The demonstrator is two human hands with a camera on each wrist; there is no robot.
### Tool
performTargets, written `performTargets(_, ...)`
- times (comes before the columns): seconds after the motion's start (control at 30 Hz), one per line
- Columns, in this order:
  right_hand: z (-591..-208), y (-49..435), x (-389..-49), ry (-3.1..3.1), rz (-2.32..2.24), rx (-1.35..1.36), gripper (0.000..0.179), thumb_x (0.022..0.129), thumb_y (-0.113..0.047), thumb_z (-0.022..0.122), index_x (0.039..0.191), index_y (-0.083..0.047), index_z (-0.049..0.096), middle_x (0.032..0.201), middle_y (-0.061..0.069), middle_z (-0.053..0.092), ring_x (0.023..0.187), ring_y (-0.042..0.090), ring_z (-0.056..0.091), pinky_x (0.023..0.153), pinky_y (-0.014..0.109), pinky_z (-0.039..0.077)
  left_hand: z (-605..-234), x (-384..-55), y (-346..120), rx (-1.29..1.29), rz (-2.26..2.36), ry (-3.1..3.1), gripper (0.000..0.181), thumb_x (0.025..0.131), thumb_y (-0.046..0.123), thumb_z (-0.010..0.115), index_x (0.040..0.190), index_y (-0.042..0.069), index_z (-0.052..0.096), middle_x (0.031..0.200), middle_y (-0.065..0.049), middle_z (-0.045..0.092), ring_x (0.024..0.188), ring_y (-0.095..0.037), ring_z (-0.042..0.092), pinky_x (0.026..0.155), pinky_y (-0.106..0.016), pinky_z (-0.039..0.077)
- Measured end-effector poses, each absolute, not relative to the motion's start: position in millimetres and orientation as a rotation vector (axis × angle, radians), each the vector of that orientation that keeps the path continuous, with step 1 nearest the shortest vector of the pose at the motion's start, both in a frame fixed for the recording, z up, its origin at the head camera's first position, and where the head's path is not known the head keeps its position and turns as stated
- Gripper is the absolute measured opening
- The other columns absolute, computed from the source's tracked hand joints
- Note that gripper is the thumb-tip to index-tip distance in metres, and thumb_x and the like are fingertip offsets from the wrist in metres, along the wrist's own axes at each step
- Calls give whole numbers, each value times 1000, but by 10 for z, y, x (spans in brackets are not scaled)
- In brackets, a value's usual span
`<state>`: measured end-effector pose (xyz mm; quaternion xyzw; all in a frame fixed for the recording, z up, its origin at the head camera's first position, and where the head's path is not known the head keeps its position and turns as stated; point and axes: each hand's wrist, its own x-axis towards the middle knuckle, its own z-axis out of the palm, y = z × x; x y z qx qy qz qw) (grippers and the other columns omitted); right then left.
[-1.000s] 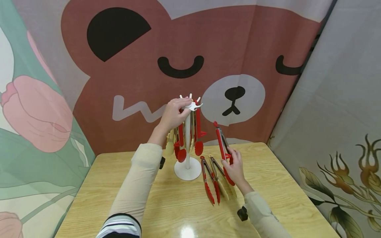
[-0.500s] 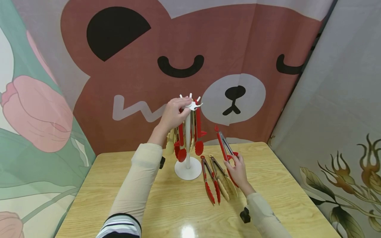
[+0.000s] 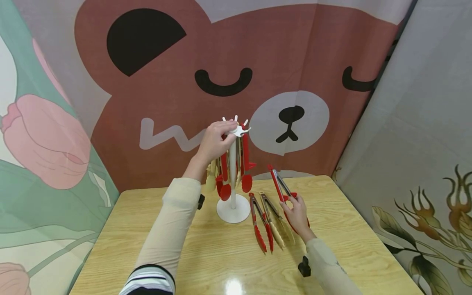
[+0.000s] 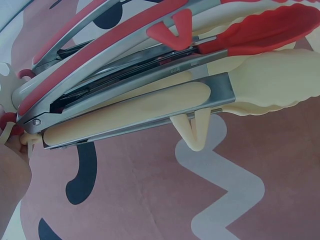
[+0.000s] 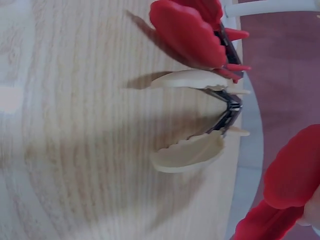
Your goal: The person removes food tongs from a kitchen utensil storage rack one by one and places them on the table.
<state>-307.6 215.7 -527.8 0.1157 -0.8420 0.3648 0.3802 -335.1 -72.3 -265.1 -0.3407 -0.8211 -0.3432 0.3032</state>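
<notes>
My left hand (image 3: 216,138) holds the hooked top of a white rack (image 3: 233,164), fingers over it and thumb below. Red tongs (image 3: 246,153) and cream tongs (image 4: 130,112) hang from its hooks around the post. To the right, my right hand (image 3: 298,214) grips another pair of red tongs (image 3: 276,182) by the middle, looped end tilted up and away. Their red scalloped heads (image 5: 292,167) show apart at the edge of the right wrist view. Beside this hand, one red pair (image 3: 261,223) and one cream pair (image 3: 275,221) lie spread on the table.
The rack's round white base (image 3: 225,213) stands on the wooden table (image 3: 147,237), near the back edge. A curtain with a bear print (image 3: 166,106) hangs right behind. A pale curtain (image 3: 398,135) borders the right side.
My right hand has moved slightly right, and the red tongs in it have dropped lower and swung their looped end down. My left hand stays on the rack top.
</notes>
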Motion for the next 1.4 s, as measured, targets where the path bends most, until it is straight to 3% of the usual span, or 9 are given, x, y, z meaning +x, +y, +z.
performTargets(0.2, -5351, 2197, -3095, -2211, 924, 226, 19, 68, -5, 76, 76, 3, 60, 84, 21, 50, 70, 30, 46, 64, 45, 39, -2650, -3353, -721, -904, -907, -2172, 33, 84, 11, 49, 112, 3, 62, 114, -7, 60, 113, -17, 49, 97, -30, 32)
performTargets(0.67, -5453, 2253, -3133, -2346, 844, 134, 18, 72, -11, 74, 81, 1, 64, 84, 21, 54, 78, 37, 51, 63, 51, 37, -2649, -3347, -730, -896, -917, -2173, 33, 83, 12, 49, 112, 3, 63, 114, -8, 60, 114, -17, 48, 98, -30, 31)
performTargets(1.07, -5519, 2263, -3138, -2571, 867, 11, 24, 77, -19, 69, 90, 1, 67, 105, 31, 53, 101, 43, 47, 73, 58, 36, -2658, -3348, -732, -892, -915, -2178, 32, 84, 13, 50, 112, 3, 62, 115, -8, 59, 114, -17, 48, 98, -30, 31)
performTargets(1.4, -5554, 2305, -3118, -2671, 825, -11, 27, 81, -23, 65, 93, 0, 67, 105, 31, 53, 99, 44, 47, 71, 57, 36, -2652, -3346, -723, -900, -911, -2181, 32, 85, 12, 50, 113, 2, 62, 115, -8, 59, 114, -18, 48, 97, -31, 32)
